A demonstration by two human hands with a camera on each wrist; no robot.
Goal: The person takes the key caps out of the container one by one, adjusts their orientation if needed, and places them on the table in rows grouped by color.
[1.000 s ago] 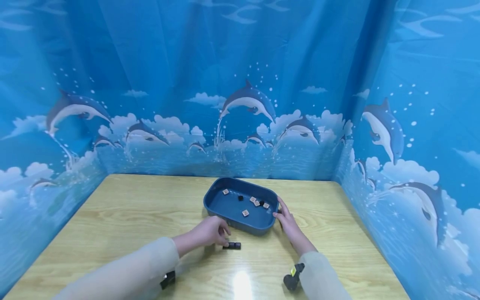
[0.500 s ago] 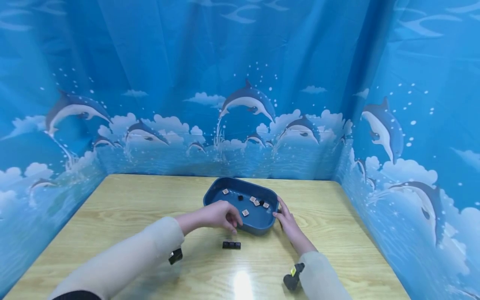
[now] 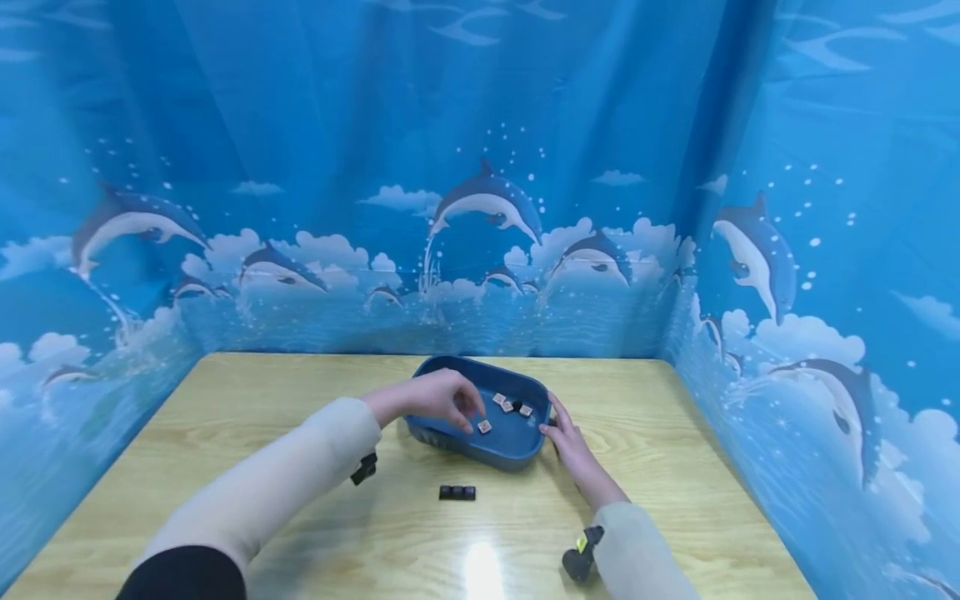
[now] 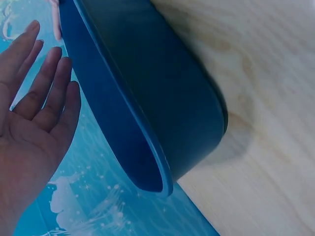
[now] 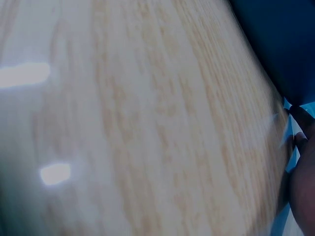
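Cubes (image 3: 484, 427): five visible in bin (image 3: 487, 453), three outside; left grip (image 3: 447, 395) loose, empty (right grip (image 3: 568, 436) spread against bin).

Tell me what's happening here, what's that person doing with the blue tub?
A person is busy at a wooden table with a blue tub. Their right hand touches one end of it. Their left hand is over the tub, close to one of the little pale blocks, and nothing shows in its fingers. More pale blocks and a black one lie inside. Three black blocks sit in a row on the table, on the person's side of the tub.
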